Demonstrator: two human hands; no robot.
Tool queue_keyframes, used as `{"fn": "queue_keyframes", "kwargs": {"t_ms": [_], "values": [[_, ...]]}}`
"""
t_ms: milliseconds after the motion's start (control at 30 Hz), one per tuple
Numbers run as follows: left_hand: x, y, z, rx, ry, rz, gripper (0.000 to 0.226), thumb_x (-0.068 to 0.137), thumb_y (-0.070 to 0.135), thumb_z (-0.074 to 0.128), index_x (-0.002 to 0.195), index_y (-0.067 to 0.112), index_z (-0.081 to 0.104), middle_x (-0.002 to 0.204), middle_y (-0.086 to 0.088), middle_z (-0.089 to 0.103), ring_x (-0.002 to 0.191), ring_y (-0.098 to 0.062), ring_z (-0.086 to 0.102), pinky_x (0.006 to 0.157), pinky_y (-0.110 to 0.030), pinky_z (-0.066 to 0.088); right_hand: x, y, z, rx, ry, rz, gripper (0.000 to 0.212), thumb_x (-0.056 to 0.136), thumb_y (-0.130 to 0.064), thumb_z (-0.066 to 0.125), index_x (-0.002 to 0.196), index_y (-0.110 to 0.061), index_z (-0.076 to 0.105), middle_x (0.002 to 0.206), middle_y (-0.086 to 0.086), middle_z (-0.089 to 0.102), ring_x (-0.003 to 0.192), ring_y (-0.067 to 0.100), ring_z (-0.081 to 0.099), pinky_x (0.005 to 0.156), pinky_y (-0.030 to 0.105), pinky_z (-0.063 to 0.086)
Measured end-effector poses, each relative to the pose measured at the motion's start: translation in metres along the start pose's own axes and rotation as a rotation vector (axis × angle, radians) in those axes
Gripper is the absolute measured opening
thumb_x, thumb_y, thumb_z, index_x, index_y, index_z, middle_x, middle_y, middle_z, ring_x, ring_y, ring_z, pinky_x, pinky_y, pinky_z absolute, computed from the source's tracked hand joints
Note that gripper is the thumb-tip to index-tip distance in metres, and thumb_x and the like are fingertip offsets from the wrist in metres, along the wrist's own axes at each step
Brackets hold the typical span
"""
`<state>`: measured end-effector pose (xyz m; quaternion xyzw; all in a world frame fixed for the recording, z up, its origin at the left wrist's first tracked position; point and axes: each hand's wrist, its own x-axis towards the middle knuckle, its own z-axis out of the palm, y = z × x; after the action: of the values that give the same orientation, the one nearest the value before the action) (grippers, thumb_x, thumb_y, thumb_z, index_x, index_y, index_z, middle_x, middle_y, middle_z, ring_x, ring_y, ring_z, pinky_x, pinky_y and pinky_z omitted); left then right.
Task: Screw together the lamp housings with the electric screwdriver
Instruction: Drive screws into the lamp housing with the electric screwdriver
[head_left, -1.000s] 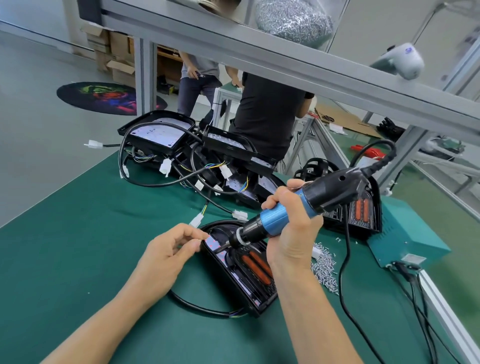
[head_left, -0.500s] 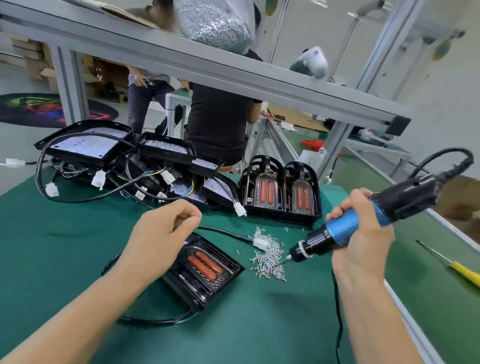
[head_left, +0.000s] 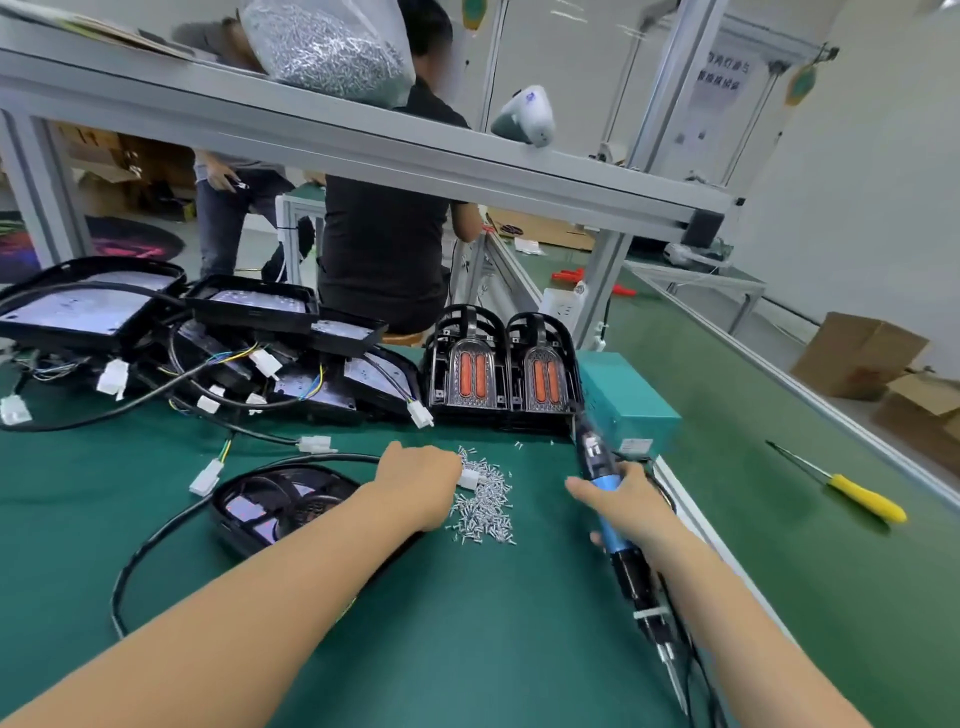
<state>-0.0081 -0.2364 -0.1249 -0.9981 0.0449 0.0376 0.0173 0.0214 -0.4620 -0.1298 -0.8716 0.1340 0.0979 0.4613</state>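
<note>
Left hand (head_left: 415, 480) down at the screws (head_left: 483, 512), fingers hidden so grip not tellable — housing (head_left: 275, 506) just left of that wrist on the surface, right hand (head_left: 631, 506) wrapped round the screwdriver (head_left: 618, 525), farther off, tip toward the body.

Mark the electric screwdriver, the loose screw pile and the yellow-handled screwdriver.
electric screwdriver (head_left: 607, 512): head view, blue grip section.
screw pile (head_left: 485, 512): head view, middle of the heap.
yellow-handled screwdriver (head_left: 865, 500): head view, yellow handle.
</note>
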Motion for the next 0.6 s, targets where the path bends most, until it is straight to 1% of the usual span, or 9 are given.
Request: {"fn": "queue_keyframes", "kwargs": {"t_ms": [33, 67, 100, 167, 267, 333, 433, 533, 600], "values": [[0.001, 0.001, 0.003, 0.02, -0.015, 0.002, 0.029, 0.088, 0.004, 0.043, 0.066, 0.015, 0.029, 0.071, -0.003, 0.045, 0.09, -0.029, 0.057, 0.088, -0.036, 0.031, 0.002, 0.0, 0.006, -0.163, 0.006, -0.005, 0.062, 0.086, -0.045, 0.069, 0.126, -0.011, 0.035, 0.108, 0.008, 0.059, 0.068, 0.027, 0.068, 0.067, 0.038, 0.058], [0.003, 0.003, 0.006, 0.034, -0.025, 0.006, 0.024, 0.088, 0.004, 0.043, 0.069, 0.014, 0.033, 0.074, -0.002, 0.048, 0.088, -0.028, 0.056, 0.09, -0.036, 0.031, 0.004, 0.0, 0.011, -0.341, 0.024, -0.017, 0.061, 0.088, -0.049, 0.064, 0.123, -0.009, 0.035, 0.113, 0.01, 0.059, 0.082, 0.029, 0.067, 0.076, 0.038, 0.054], [0.003, 0.004, 0.01, 0.042, -0.03, 0.012, 0.018, 0.089, 0.005, 0.044, 0.075, 0.014, 0.037, 0.078, -0.002, 0.052, 0.087, -0.027, 0.055, 0.092, -0.037, 0.031, 0.006, 0.0, 0.016, -0.492, 0.049, -0.036, 0.059, 0.09, -0.053, 0.059, 0.121, -0.009, 0.036, 0.117, 0.011, 0.059, 0.091, 0.029, 0.062, 0.077, 0.034, 0.049], [0.004, 0.007, 0.014, 0.052, -0.034, 0.024, 0.013, 0.089, 0.006, 0.045, 0.081, 0.014, 0.04, 0.072, -0.001, 0.048, 0.08, -0.026, 0.052, 0.097, -0.038, 0.031, 0.007, -0.005, 0.022, -0.674, 0.098, -0.072, 0.051, 0.093, -0.056, 0.052, 0.112, -0.011, 0.037, 0.119, 0.01, 0.06, 0.094, 0.028, 0.056, 0.071, 0.032, 0.041], [0.003, 0.009, 0.016, 0.067, -0.017, 0.028, 0.025, 0.088, 0.004, 0.045, 0.068, 0.015, 0.035, 0.063, 0.001, 0.038, 0.069, -0.022, 0.043, 0.1, -0.039, 0.028, 0.009, -0.011, 0.026, -0.887, 0.152, -0.079, 0.054, 0.095, -0.058, 0.046, 0.118, -0.01, 0.043, 0.115, 0.007, 0.063, 0.102, 0.027, 0.061, 0.068, 0.031, 0.038], [0.002, 0.008, 0.016, 0.076, 0.012, 0.03, 0.03, 0.086, 0.003, 0.046, 0.063, 0.017, 0.031, 0.062, 0.002, 0.038, 0.064, -0.021, 0.041, 0.096, -0.037, 0.029, 0.011, -0.012, 0.028, -0.93, 0.15, -0.073, 0.055, 0.094, -0.058, 0.046, 0.121, -0.009, 0.045, 0.116, 0.006, 0.064, 0.105, 0.026, 0.062, 0.069, 0.031, 0.039], [0.0, 0.006, 0.015, 0.073, 0.037, 0.021, 0.032, 0.084, 0.005, 0.05, 0.061, 0.018, 0.032, 0.059, 0.002, 0.039, 0.056, -0.017, 0.035, 0.083, -0.035, 0.026, 0.013, -0.012, 0.029, -0.939, 0.148, -0.093, 0.058, 0.094, -0.058, 0.048, 0.124, -0.009, 0.045, 0.121, 0.007, 0.06, 0.108, 0.026, 0.06, 0.072, 0.03, 0.039], [-0.006, 0.0, 0.008, 0.003, 0.065, 0.006, 0.036, 0.086, 0.017, 0.055, 0.058, 0.019, 0.034, 0.059, 0.003, 0.041, 0.064, -0.02, 0.043, 0.081, -0.034, 0.026, 0.015, -0.017, 0.027, -0.99, 0.173, -0.142, 0.059, 0.093, -0.058, 0.049, 0.124, -0.008, 0.05, 0.125, 0.01, 0.055, 0.111, 0.028, 0.058, 0.072, 0.031, 0.038], [-0.015, -0.01, -0.001, -0.076, 0.169, -0.011, 0.042, 0.092, 0.032, 0.051, 0.055, 0.02, 0.036, 0.064, 0.002, 0.047, 0.076, -0.023, 0.047, 0.082, -0.035, 0.029, 0.016, -0.019, 0.026, -1.018, 0.158, -0.158, 0.05, 0.094, -0.057, 0.048, 0.113, -0.011, 0.055, 0.118, 0.008, 0.06, 0.102, 0.027, 0.06, 0.07, 0.029, 0.039]]}}
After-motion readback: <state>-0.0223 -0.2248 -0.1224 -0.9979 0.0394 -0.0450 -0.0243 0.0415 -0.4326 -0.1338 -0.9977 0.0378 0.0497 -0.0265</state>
